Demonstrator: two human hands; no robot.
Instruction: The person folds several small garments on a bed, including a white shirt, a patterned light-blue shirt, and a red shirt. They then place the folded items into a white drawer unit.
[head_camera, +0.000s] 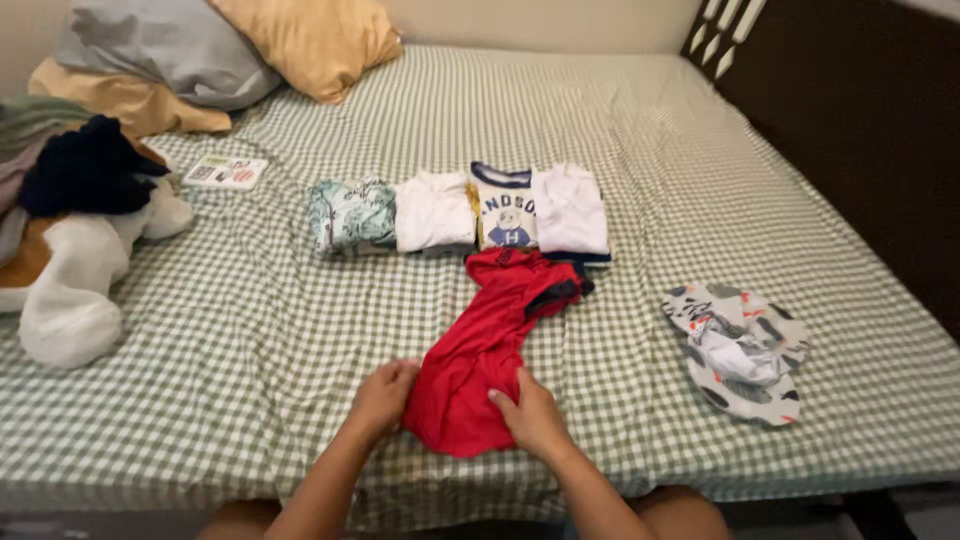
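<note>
A small red shirt (490, 340) with dark trim lies lengthwise on the green checked bedsheet (250, 330). My left hand (382, 395) rests at the shirt's lower left edge. Pressing on the lower right part of the same shirt is my right hand (532, 412). Both hands have fingers on the red fabric near its bottom hem. Just beyond the shirt sits a row of folded clothes: a teal patterned piece (350, 215), a white one (433, 210), a cream shirt with a bear print (505, 210) and another white one (572, 210).
A white garment with dark spots (740, 350) lies crumpled to the right. A heap of clothes and a soft toy (70, 230) sits at the left. Pillows (230, 45) are at the head of the bed, with a small card (226, 172) nearby. A dark wall (860, 120) borders the right.
</note>
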